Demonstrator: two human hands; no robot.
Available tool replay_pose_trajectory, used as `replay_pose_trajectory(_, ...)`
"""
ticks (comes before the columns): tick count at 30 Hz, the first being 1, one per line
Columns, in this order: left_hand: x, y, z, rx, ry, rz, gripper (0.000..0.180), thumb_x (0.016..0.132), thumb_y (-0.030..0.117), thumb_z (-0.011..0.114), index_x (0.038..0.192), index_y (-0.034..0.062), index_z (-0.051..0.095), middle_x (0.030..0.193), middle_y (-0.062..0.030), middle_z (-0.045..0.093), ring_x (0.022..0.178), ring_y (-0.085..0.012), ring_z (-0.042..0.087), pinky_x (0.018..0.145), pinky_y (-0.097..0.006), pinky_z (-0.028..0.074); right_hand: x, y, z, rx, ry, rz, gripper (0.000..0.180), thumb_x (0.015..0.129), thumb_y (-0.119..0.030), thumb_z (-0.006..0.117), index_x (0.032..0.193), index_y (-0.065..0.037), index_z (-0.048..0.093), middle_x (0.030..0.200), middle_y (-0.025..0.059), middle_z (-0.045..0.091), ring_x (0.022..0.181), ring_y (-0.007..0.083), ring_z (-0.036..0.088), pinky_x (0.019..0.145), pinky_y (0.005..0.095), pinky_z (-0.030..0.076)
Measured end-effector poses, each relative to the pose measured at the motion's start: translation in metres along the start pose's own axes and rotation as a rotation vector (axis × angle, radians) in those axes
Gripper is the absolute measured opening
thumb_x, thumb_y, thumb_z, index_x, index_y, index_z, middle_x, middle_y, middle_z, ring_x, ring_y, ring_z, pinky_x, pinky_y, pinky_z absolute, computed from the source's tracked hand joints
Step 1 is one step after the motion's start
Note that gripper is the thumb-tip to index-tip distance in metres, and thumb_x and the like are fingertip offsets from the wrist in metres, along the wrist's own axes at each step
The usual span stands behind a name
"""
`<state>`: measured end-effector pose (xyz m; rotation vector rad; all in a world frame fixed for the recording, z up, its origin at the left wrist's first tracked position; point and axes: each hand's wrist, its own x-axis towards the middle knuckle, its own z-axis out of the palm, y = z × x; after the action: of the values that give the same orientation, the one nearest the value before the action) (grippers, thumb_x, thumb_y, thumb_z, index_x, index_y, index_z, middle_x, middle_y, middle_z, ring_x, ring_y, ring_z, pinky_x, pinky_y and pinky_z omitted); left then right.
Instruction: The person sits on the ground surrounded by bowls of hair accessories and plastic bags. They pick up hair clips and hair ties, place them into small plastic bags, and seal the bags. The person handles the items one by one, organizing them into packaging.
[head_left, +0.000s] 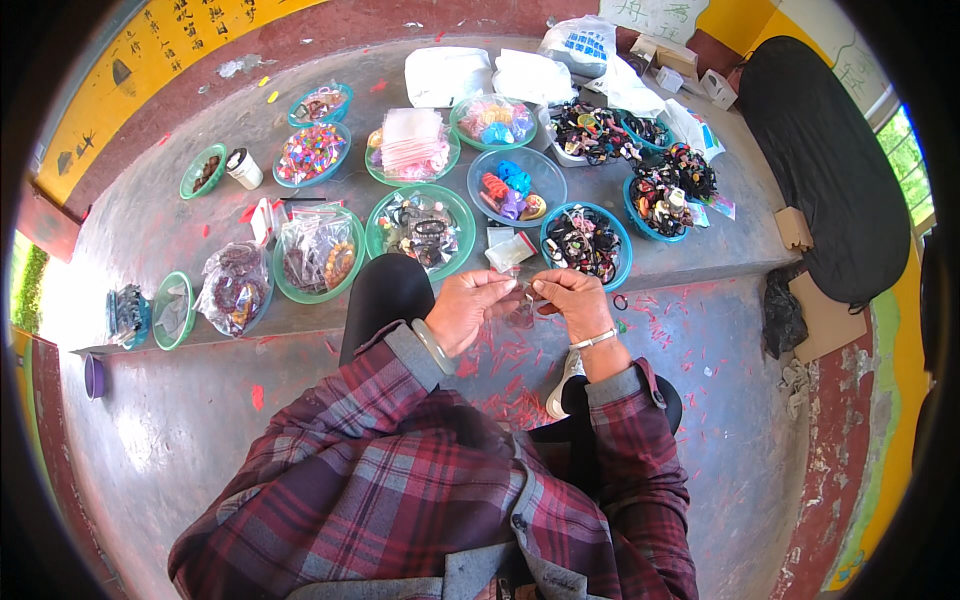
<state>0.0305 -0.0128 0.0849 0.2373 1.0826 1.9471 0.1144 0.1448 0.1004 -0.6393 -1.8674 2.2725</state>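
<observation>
Above my knees, my left hand [466,312] and my right hand [578,308] face each other, each with thumb and fingertips pinched. Between them hangs a small clear plastic bag [520,314], with both hands gripping its edges; whatever it may hold is too small to make out. Just beyond the fingers, a small packet with a red edge [509,250] lies on the ledge. A blue bowl of dark hair ties [582,246] stands right beyond my right hand. Left of it is a green bowl of beaded hair ties [420,232].
Several bowls of accessories crowd the grey ledge [320,215], including a bowl of colourful small pieces [312,155] and one with scrunchies [516,190]. White bags [448,77] sit behind. Red scraps [510,400] litter the floor. A black oval object [825,170] leans at the right.
</observation>
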Motion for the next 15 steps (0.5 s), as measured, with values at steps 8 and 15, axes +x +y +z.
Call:
replay_pose_trajectory(8, -0.004, 0.003, 0.003, -0.032, 0.048, 0.028, 0.018, 0.085, 0.009, 0.053, 0.096, -0.0051, 0.054, 0.095, -0.0143, 0.059, 0.088, -0.0208, 0.059, 0.077, -0.027, 0.048, 0.003, 0.006, -0.005, -0.113, -0.045, -0.040, 0.009, 0.077, -0.010, 0.063, 0.083, -0.003, 0.061, 0.073, -0.0010, 0.059, 0.065, 0.0068, 0.053, 0.051, 0.0206, 0.044)
replay_pose_trajectory(15, -0.004, 0.003, 0.002, -0.034, 0.048, 0.030, 0.018, 0.085, 0.010, 0.053, 0.096, -0.0053, 0.054, 0.095, -0.0146, 0.059, 0.087, -0.0211, 0.059, 0.076, -0.028, 0.049, 0.005, 0.012, -0.003, 0.058, -0.055, -0.123, 0.007, 0.077, -0.003, 0.060, 0.081, 0.003, 0.060, 0.091, 0.0061, 0.057, 0.068, 0.0099, 0.055, 0.059, 0.0229, 0.048)
